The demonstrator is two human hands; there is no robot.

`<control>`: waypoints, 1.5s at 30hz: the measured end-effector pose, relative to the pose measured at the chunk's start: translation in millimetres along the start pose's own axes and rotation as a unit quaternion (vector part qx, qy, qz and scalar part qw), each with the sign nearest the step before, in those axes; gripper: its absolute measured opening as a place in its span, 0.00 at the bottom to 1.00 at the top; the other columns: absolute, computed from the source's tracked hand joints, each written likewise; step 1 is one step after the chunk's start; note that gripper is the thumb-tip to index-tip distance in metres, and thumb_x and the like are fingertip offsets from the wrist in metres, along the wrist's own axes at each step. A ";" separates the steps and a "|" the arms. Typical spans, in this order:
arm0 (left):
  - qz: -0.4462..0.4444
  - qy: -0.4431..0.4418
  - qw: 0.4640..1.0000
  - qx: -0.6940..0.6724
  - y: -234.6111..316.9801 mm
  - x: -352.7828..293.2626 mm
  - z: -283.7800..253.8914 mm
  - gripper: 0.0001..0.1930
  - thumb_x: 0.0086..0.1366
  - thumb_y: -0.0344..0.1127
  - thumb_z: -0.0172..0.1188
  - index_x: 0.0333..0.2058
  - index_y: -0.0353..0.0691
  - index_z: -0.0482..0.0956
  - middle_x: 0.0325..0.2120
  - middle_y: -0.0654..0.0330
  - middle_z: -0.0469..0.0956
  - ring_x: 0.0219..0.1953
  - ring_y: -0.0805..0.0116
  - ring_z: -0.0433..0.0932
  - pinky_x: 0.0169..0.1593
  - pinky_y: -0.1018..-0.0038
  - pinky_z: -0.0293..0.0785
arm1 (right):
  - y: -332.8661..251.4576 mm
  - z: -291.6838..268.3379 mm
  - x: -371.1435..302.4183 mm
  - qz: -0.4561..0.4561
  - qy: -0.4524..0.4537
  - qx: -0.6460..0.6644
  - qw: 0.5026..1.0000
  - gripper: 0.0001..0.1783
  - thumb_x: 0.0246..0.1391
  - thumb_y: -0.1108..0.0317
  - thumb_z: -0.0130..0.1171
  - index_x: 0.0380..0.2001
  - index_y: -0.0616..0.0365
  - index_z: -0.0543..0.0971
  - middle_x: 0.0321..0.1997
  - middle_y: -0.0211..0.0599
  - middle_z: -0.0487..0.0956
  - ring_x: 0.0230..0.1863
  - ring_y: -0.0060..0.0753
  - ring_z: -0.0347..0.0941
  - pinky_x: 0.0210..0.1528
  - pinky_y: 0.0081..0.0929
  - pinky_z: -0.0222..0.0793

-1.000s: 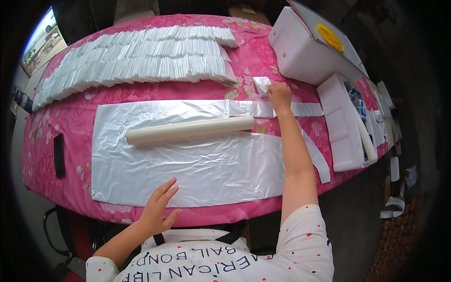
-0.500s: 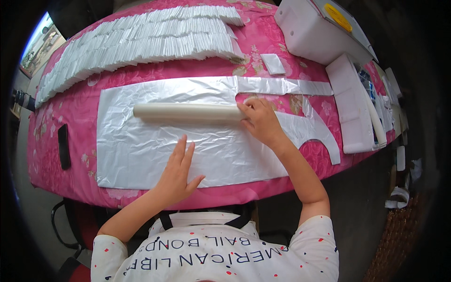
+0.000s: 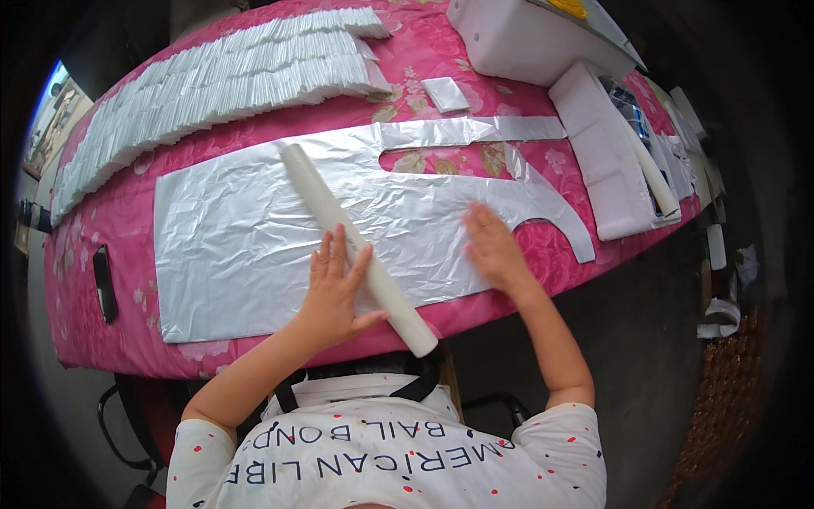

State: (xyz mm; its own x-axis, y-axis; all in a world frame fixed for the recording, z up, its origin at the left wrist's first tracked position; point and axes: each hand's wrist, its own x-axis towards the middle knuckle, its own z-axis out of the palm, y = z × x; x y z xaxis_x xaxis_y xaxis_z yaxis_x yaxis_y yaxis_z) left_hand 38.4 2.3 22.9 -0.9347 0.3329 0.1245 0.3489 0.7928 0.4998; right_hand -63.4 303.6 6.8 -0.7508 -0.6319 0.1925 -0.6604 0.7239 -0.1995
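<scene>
White tube (image 3: pixel 388 290) slantwise across silvery plastic (image 3: pixel 237 246)
Left hand (image 3: pixel 337 293) splayed on it, right hand (image 3: pixel 496 250) blurry but unclenched; tube's near end overhangs the pink table (image 3: pixel 555 263), so a nudge might tip it.

Worktop cover (image 3: pixel 127 242): bright pink; floral pattern in paler pink, with green-beige leaves
Plastic sheet (image 3: pixel 246 237): silvery white, bright glossy highlights
Tube (image 3: pixel 389 293): plain off-white
Rows of folded pieces (image 3: pixel 229 72): white, fine grey lines between layers
Single folded piece (image 3: pixel 445 95): plain white
Foam box (image 3: pixel 526 38): plain white
Round item on box (image 3: pixel 570 7): solid yellow
Flat device, left side (image 3: pixel 103 284): black
Shirt (image 3: pixel 339 441): white; scattered red and dark dots, dark lettering
Straps (image 3: pixel 415 386): black
</scene>
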 end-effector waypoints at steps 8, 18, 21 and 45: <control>0.074 -0.044 0.996 0.014 27.3 17.4 10.0 0.40 0.48 0.65 0.57 0.52 0.40 0.66 0.62 0.38 0.39 0.64 0.36 0.35 0.59 0.41 0.39 | 111.9 -37.6 -44.0 0.248 0.072 -0.041 0.965 0.22 0.55 0.69 0.39 0.50 0.70 0.67 0.53 0.57 0.68 0.57 0.54 0.61 0.60 0.39 0.56; 0.082 -0.030 0.996 0.001 25.7 19.2 10.6 0.38 0.48 0.63 0.57 0.52 0.41 0.66 0.63 0.42 0.41 0.65 0.38 0.35 0.60 0.42 0.39 | 117.2 -36.0 -56.4 0.345 0.156 -0.185 0.907 0.11 0.50 0.66 0.53 0.35 0.59 0.78 0.41 0.38 0.78 0.43 0.43 0.73 0.45 0.35 0.67; 0.089 -0.023 0.996 -0.008 25.0 18.7 12.7 0.38 0.49 0.62 0.57 0.52 0.40 0.66 0.63 0.43 0.41 0.65 0.39 0.36 0.60 0.43 0.39 | 87.5 -48.2 -47.2 0.263 0.182 -0.194 0.927 0.08 0.47 0.66 0.58 0.28 0.59 0.77 0.32 0.37 0.79 0.31 0.40 0.75 0.36 0.33 0.69; -0.407 -0.035 0.834 -0.370 -143.9 -76.1 -136.6 0.06 0.60 0.31 0.54 0.33 0.35 0.75 0.28 0.59 0.78 0.29 0.75 0.76 0.33 0.79 0.72 | -162.2 -49.0 -5.1 0.171 -0.016 0.162 0.972 0.21 0.38 0.57 0.66 0.32 0.60 0.74 0.33 0.40 0.74 0.37 0.41 0.71 0.36 0.31 0.67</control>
State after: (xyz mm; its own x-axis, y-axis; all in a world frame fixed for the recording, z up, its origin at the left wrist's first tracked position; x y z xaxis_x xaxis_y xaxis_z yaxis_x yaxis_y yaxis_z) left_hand 50.1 -206.9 58.6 -0.8264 -0.1118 -0.5519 -0.5611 0.2472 0.7900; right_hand 48.2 202.9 85.3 -0.9238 -0.3815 0.0315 -0.3369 0.7713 -0.5400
